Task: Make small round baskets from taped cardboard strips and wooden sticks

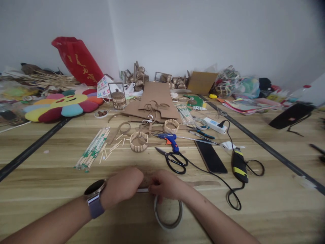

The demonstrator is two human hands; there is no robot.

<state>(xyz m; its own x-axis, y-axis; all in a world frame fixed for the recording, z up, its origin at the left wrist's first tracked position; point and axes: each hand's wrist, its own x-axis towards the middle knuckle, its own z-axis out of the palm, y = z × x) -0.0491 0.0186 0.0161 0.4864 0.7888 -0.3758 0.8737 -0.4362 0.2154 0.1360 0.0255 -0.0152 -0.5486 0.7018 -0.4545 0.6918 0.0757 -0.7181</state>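
My left hand (124,184), with a watch (95,195) on its wrist, is closed near the table's front edge; its fingertips are hidden under the hand. Close on its right, my right hand (164,184) has its fingers curled together. Between the two runs a short white strip (142,190), which the right fingers meet at its end. A roll of tape (180,217) stands just below my right hand, touching or close to its fingers. Black scissors (175,161) and a blue glue gun (170,139) lie beyond the hands.
Two stick rings (138,141), wrapped sticks (93,148) and loose stick pieces lie ahead. On the right are a phone (211,156), a black and yellow tool (239,166) and its cable. Cardboard (155,98), a flower cushion (66,105) and small baskets (118,100) stand farther back.
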